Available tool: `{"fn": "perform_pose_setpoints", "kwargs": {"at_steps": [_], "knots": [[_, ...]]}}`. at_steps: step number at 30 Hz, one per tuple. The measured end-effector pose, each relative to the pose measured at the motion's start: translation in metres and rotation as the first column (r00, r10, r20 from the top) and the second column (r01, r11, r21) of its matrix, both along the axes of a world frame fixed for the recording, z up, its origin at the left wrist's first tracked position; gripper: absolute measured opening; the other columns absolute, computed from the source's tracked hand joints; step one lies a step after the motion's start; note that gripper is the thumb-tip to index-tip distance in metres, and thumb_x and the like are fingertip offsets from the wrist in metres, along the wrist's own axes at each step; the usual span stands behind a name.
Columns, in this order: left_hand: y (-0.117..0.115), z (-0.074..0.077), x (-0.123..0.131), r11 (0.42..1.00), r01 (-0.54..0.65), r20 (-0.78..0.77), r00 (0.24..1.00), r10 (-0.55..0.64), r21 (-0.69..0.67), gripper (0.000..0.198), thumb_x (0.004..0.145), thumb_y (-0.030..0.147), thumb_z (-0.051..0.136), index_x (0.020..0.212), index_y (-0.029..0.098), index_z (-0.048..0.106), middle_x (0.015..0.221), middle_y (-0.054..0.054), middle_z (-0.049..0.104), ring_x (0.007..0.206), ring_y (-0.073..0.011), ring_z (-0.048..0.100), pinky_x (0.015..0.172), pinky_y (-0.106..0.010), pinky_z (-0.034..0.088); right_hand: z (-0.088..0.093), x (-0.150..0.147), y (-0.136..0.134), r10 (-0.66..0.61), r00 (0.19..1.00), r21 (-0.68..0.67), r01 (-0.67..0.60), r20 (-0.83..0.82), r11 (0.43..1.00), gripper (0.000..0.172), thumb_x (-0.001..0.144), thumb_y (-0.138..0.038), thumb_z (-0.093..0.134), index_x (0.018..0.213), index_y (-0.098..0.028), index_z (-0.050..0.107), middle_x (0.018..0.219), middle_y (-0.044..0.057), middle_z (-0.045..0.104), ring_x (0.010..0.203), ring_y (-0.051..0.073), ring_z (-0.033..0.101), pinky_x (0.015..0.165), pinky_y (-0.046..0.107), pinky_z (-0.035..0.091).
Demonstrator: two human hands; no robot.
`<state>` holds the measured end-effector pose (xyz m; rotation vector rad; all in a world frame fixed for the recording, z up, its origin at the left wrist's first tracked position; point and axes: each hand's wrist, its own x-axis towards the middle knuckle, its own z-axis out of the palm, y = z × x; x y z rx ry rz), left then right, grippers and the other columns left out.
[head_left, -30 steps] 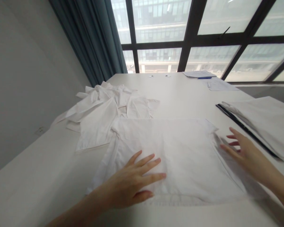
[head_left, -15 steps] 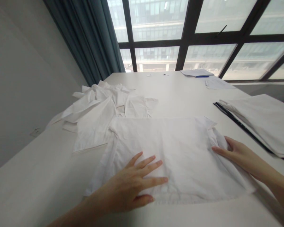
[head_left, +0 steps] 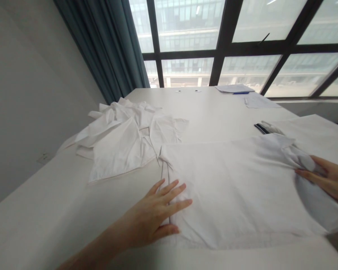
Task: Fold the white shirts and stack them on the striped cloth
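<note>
A folded white cloth (head_left: 228,191) lies across the near part of the table, creased along its left edge. My left hand (head_left: 157,210) rests on its left side with fingers spread. At the opposite side, my right hand (head_left: 329,178) pinches the bunched right edge between thumb and fingers, and that edge is lifted off the table. The raised part overlaps the view of another white cloth behind it. Part of my right hand runs out of the frame.
A rumpled heap of white cloth (head_left: 124,135) lies at left on the white table (head_left: 208,112). Another white cloth (head_left: 321,131) lies at right on a dark-edged item (head_left: 260,128). Papers (head_left: 233,88) and a blue pen (head_left: 241,92) are at the far end, before windows.
My right hand has moved right, dragging and lifting the cloth's right edge. The whole cloth has slid right beneath my left hand, which stays nearly in place.
</note>
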<state>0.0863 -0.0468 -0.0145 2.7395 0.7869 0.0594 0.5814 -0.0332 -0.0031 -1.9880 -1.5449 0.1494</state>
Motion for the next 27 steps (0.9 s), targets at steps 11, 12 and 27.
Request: {"fn": "perform_pose_setpoints", "kwargs": {"at_steps": [11,12,27], "knots": [[0.029,0.027,0.014,0.923,-0.159,0.227,0.942,0.248,-0.350,0.055,0.100,0.051,0.034,0.149,0.025,0.034,0.148,-0.009,0.046,0.139,-0.0238,0.040,0.120,-0.048,0.013,0.093,-0.105,0.020,0.338,0.940,-0.148,-0.341,-0.042,0.928,0.041,0.079,-0.056,0.058,0.102,-0.024,0.066,0.089,0.007,0.073,0.075,0.028,0.067,0.063,0.038,0.052],[0.039,0.029,0.016,0.878,-0.172,0.276,0.907,0.318,-0.446,0.059,0.099,0.056,0.033,0.148,0.025,0.035,0.148,-0.010,0.046,0.140,-0.0259,0.038,0.119,-0.049,0.018,0.099,-0.124,0.022,0.402,0.916,-0.141,-0.399,-0.010,0.906,0.037,0.082,-0.052,0.056,0.102,-0.024,0.067,0.087,0.007,0.072,0.074,0.027,0.066,0.064,0.037,0.051],[0.123,0.019,0.027,0.387,-0.048,0.373,0.188,0.909,-0.921,0.039,0.068,0.016,0.068,0.105,0.012,0.061,0.089,-0.007,0.073,0.079,-0.0218,0.070,0.065,-0.029,0.057,0.034,-0.270,0.011,0.613,0.512,-0.243,-0.849,-0.601,0.470,0.051,0.090,-0.036,0.055,0.138,-0.019,0.045,0.115,0.011,0.066,0.073,0.016,0.067,0.058,0.027,0.051]]}}
